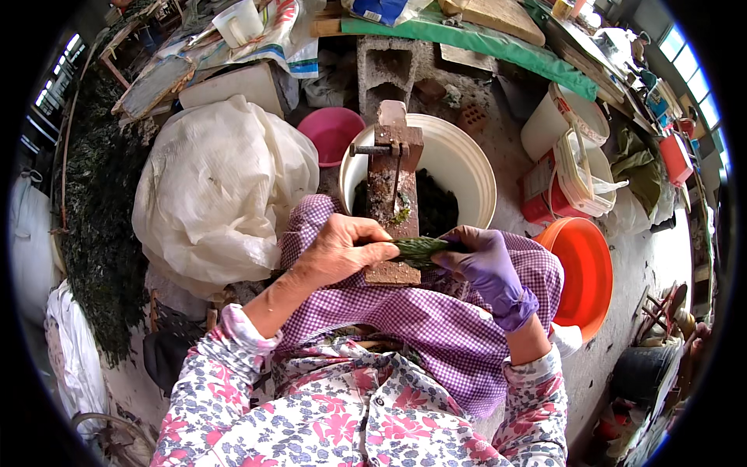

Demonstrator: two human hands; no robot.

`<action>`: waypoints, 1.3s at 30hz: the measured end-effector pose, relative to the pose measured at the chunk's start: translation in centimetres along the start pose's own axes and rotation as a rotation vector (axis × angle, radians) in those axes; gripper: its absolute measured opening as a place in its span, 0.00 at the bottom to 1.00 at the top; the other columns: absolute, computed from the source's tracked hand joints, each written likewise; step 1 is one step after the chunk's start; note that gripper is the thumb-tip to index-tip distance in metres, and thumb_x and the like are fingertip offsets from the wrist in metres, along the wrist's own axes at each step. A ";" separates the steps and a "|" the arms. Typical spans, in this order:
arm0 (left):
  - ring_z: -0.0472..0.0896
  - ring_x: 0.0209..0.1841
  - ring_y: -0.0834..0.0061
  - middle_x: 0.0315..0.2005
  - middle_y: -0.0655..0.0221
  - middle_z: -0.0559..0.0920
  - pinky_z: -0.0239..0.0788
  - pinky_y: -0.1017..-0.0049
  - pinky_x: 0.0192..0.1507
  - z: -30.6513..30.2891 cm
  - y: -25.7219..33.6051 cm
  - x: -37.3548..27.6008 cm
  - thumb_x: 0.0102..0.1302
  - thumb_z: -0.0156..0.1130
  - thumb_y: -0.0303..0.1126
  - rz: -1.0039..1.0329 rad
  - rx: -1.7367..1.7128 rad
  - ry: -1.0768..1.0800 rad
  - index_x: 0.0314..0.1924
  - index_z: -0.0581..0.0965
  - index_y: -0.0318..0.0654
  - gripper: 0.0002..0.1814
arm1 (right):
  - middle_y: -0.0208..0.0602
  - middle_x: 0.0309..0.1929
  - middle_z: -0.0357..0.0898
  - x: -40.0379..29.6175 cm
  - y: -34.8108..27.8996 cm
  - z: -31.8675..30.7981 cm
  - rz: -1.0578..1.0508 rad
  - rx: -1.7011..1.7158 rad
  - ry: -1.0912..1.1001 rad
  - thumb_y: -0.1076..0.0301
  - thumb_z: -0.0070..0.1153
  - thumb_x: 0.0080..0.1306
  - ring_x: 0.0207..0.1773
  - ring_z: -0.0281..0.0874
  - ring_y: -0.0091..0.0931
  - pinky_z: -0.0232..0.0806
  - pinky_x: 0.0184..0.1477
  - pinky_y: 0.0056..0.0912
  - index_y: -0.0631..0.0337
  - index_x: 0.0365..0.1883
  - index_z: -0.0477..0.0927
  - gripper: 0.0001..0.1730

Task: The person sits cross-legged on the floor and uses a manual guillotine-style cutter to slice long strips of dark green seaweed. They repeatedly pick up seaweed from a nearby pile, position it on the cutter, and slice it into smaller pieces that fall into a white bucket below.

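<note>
A small bundle of dark green plant strands, perhaps seaweed, (pixel 417 251) is stretched between both hands over the near end of a worn wooden block (pixel 392 198). My left hand (pixel 345 248), bare, pinches the bundle's left end between thumb and fingers. On its right end my right hand (pixel 483 262), in a purple glove, has closed its fingers. A bolt (pixel 370 150) sticks out to the left from the block's far part, and green scraps cling to its top. Under the block stands a white plastic bucket (pixel 467 152) with dark green plant matter (pixel 435 204) inside.
A large whitish sack (pixel 210 187) bulges at the left, beside a dark green heap (pixel 99 222). Behind the bucket are a pink basin (pixel 331 131) and a concrete block (pixel 385 73). An orange bucket (pixel 583 280) and a red-and-white pail (pixel 548 187) stand at the right.
</note>
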State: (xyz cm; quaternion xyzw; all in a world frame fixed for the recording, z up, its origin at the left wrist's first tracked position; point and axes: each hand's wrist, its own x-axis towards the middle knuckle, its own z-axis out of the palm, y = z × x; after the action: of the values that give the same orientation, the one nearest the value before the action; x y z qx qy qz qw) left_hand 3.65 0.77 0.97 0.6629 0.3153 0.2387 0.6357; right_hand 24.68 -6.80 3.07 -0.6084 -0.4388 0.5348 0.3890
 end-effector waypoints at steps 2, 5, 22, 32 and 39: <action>0.71 0.22 0.89 0.19 0.74 0.78 0.64 0.84 0.24 -0.7 -0.5 -0.4 0.56 0.64 0.29 -0.019 0.009 0.030 0.30 0.79 0.32 0.06 | 0.29 0.21 0.76 0.1 1.0 0.1 0.114 0.252 0.030 0.77 0.60 0.54 0.22 0.71 0.15 0.64 0.23 0.15 0.67 0.31 0.78 0.06; 0.72 0.24 0.90 0.20 0.74 0.78 0.63 0.85 0.25 -3.2 -1.0 -1.6 0.56 0.65 0.29 0.015 0.380 0.043 0.28 0.78 0.31 0.07 | 0.30 0.24 0.76 0.7 1.1 0.3 0.114 0.419 0.020 0.79 0.60 0.53 0.22 0.72 0.16 0.68 0.25 0.14 0.66 0.30 0.76 0.06; 0.77 0.26 0.74 0.26 0.58 0.79 0.69 0.75 0.32 -6.1 -5.4 -2.9 0.52 0.50 0.14 0.359 0.832 0.501 0.33 0.74 0.29 0.08 | 0.26 0.16 0.70 -3.0 -0.8 0.0 0.061 0.442 0.154 0.71 0.57 0.59 0.16 0.63 0.13 0.54 0.18 0.13 0.65 0.27 0.76 0.07; 0.73 0.20 0.80 0.18 0.66 0.78 0.65 0.78 0.25 -10.6 -9.3 -3.0 0.57 0.58 0.25 0.119 0.482 0.832 0.27 0.75 0.29 0.05 | 0.26 0.17 0.69 -1.5 -1.1 1.8 -0.076 0.554 0.238 0.74 0.56 0.59 0.15 0.58 0.12 0.47 0.15 0.13 0.67 0.26 0.75 0.05; 0.76 0.24 0.77 0.21 0.63 0.79 0.67 0.76 0.29 -15.1 -6.6 -7.5 0.52 0.59 0.30 -0.382 0.733 0.393 0.27 0.77 0.30 0.08 | 0.24 0.17 0.68 -0.2 1.3 2.6 0.180 0.504 0.158 0.74 0.56 0.59 0.17 0.60 0.12 0.51 0.18 0.13 0.67 0.28 0.76 0.04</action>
State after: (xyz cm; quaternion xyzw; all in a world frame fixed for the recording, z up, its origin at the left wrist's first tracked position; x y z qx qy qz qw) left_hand -13.10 5.73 -3.80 0.7162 0.6101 0.1110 0.3201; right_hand 22.23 -7.37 1.60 -0.5687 -0.2045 0.6103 0.5121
